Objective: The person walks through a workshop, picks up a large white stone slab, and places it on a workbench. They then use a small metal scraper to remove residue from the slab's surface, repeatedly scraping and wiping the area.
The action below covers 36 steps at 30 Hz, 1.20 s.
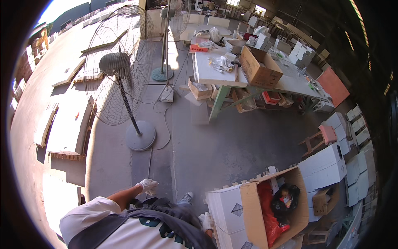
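Note:
My left hand (148, 186), in a white knit glove, hangs out in front of my body above the floor. Its fingers look loosely bent and apart, with nothing visible in them. Low at my right side is my right hand (206, 221), also in a white glove and seemingly empty with loose fingers. It is close to a stack of white boxes (226, 211); whether it touches them I cannot tell. Next to the stack stands an open cardboard carton (253, 216) with a red plastic bag (267, 222) and a black plastic bag (286, 199) inside.
A large caged pedestal fan (141, 136) stands ahead on the left, its cable (168, 133) lying on the floor. Beyond is a green-legged workbench (207, 72) bearing a brown carton (263, 72) and a hammer (236, 71). A stool (317, 140) and more white boxes (321, 166) line the right.

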### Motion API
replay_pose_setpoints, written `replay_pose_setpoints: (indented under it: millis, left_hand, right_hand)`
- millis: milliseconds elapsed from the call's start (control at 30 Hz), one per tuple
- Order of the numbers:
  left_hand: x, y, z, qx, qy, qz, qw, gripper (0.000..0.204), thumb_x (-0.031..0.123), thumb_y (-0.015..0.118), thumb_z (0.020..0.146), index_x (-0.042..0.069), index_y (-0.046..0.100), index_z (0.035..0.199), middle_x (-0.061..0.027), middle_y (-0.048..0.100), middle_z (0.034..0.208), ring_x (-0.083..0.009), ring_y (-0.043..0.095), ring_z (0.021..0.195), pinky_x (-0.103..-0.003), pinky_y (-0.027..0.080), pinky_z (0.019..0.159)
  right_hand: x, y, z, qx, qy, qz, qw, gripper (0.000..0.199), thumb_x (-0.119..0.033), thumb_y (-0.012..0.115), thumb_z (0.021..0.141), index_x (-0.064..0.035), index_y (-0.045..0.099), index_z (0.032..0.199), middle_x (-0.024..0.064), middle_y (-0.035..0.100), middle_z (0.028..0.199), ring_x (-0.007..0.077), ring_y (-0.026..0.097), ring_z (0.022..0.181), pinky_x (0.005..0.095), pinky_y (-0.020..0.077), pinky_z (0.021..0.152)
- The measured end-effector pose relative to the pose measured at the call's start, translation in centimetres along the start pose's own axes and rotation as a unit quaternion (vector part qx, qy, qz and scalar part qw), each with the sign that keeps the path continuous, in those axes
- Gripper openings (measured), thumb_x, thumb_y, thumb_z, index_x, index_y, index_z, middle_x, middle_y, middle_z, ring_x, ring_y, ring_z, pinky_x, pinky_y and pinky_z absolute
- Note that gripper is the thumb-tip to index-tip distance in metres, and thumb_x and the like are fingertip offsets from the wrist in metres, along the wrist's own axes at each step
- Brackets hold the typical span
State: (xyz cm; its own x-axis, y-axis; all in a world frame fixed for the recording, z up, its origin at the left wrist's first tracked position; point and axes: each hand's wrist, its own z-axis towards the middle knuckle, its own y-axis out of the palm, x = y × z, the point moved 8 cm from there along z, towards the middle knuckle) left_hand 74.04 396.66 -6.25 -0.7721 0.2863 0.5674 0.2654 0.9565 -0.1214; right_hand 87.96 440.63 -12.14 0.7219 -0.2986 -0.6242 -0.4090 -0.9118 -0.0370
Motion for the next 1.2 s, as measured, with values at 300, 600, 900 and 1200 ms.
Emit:
replay_pose_setpoints:
  millis: [300, 600, 900, 1200]
  left_hand:
    - [11.8, -4.5, 8.9, 0.106, -0.009, -0.107, 0.989, 0.039, 0.034, 0.064, 0.101, 0.000, 0.062, 0.120, -0.0203, 0.072, 0.102, -0.0361, 0.076, 0.084, -0.050, 0.065, 0.073]
    - [34.4, -1.5, 29.3, 0.061, -0.061, -0.053, 0.995, 0.056, 0.041, 0.068, 0.097, -0.002, 0.058, 0.132, -0.0262, 0.068, 0.125, -0.0424, 0.073, 0.102, -0.053, 0.064, 0.082]
    - [74.8, 28.2, 39.3, -0.184, 0.141, 0.166, 0.959, 0.057, 0.041, 0.065, 0.100, 0.001, 0.056, 0.139, -0.0193, 0.071, 0.116, -0.0296, 0.074, 0.093, -0.040, 0.062, 0.077]
    - [92.9, 65.6, 22.4, -0.314, 0.558, 0.473, 0.605, 0.047, 0.040, 0.064, 0.096, 0.011, 0.063, 0.133, -0.0149, 0.055, 0.144, -0.0352, 0.056, 0.129, -0.045, 0.047, 0.107]
  right_hand:
    - [-28.3, 10.0, 13.7, -0.087, -0.036, 0.062, 0.994, 0.052, -0.039, 0.065, 0.102, -0.0073, 0.055, 0.143, 0.0182, 0.069, 0.128, 0.0328, 0.074, 0.102, 0.0423, 0.0609, 0.081]
    - [-39.1, 7.9, 29.4, -0.031, 0.018, 0.148, 0.988, 0.050, -0.042, 0.063, 0.101, -0.0118, 0.055, 0.141, 0.0198, 0.066, 0.132, 0.0390, 0.069, 0.112, 0.0534, 0.0577, 0.089]
    - [-44.4, -6.7, 33.3, 0.101, -0.067, 0.282, 0.952, 0.028, -0.031, 0.052, 0.106, -0.0086, 0.058, 0.122, 0.0049, 0.063, 0.114, 0.0174, 0.061, 0.098, 0.0338, 0.0504, 0.081]
    - [-79.0, -16.2, 36.4, 0.279, -0.343, -0.612, 0.656, 0.034, -0.037, 0.053, 0.100, -0.0112, 0.065, 0.119, 0.0093, 0.061, 0.126, 0.0304, 0.050, 0.130, 0.0534, 0.0366, 0.112]
